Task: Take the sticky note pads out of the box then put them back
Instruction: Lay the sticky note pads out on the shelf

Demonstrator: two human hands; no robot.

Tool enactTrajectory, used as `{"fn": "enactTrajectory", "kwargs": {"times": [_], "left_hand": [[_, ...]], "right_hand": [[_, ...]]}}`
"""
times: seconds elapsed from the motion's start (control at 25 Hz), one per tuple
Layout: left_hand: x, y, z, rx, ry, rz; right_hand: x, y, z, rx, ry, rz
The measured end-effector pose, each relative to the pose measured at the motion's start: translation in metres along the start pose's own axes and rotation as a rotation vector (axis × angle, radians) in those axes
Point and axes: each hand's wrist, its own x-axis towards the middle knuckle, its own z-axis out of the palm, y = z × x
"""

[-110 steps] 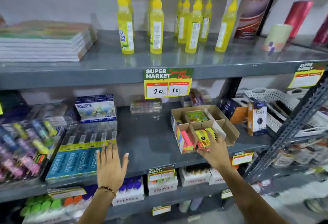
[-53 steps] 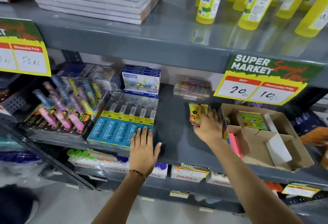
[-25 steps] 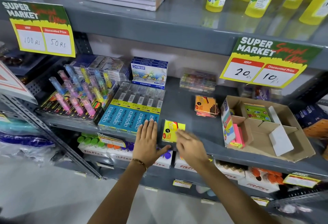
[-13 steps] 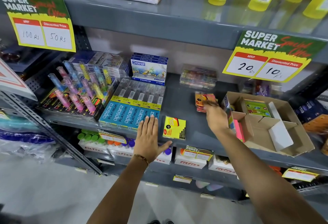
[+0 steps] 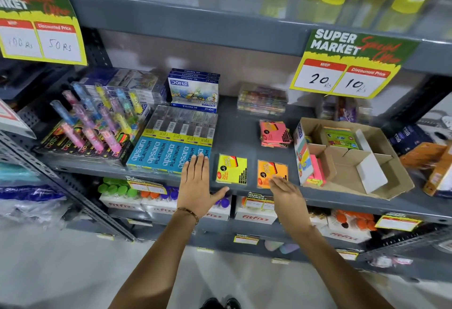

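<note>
Left hand (image 5: 197,184) spread flat on shelf (image 5: 234,135) | right hand (image 5: 287,195) open, fingertips touching orange pad (image 5: 271,173)

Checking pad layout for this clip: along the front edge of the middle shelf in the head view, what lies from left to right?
apsara pencil boxes → left hand → yellow sticky note pad → orange sticky note pad → cardboard box.
</note>
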Motion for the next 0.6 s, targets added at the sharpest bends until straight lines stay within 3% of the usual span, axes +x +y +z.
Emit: {"fn": "enactTrajectory", "kwargs": {"times": [0.24, 0.32, 0.52, 0.6], "left_hand": [[0.0, 0.0, 0.0, 0.018, -0.001, 0.0], [0.0, 0.0, 0.0, 0.015, -0.012, 0.004], [0.001, -0.003, -0.002, 0.002, -0.035, 0.017], [0.0, -0.003, -0.001, 0.003, -0.029, 0.019]], "right_hand": [[0.024, -0.007, -0.038, 0.273, 0.078, 0.161], [0.065, 0.004, -0.047, 0.18, 0.056, 0.198], [0.135, 0.033, -0.033, 0.022, -0.256, 0.231], [0.131, 0.037, -0.028, -0.006, -0.204, 0.194]]}}
